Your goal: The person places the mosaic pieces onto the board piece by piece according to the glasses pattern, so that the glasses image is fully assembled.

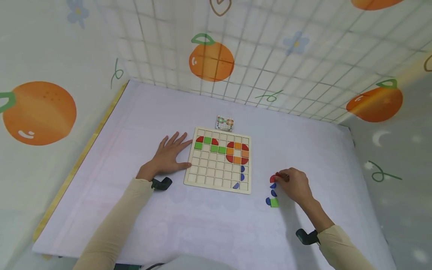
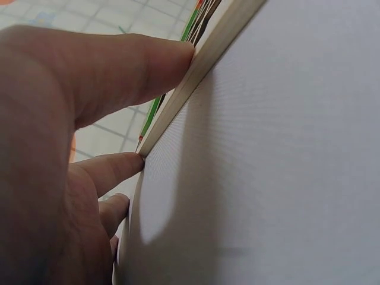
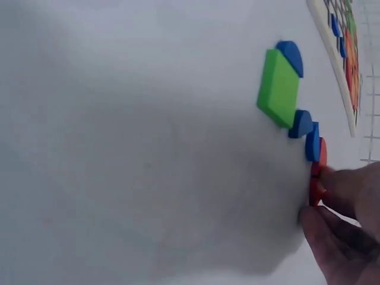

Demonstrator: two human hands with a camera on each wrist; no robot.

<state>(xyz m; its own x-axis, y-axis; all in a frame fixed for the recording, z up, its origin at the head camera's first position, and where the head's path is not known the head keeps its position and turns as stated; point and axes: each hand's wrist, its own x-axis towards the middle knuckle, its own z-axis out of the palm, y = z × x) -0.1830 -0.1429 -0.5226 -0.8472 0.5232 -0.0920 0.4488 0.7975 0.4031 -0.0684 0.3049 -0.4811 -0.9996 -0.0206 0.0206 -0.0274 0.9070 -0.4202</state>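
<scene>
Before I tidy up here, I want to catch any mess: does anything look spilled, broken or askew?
Nothing stands out. The grid board lies flat, steadied by the left hand; loose pieces sit in a neat cluster by the right hand.

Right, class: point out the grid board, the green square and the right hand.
Board (image 1: 216, 176): head view, bare lower cells.
Green square (image 3: 278, 88): right wrist view, top face.
Right hand (image 1: 293, 185): head view, back of hand.
</scene>
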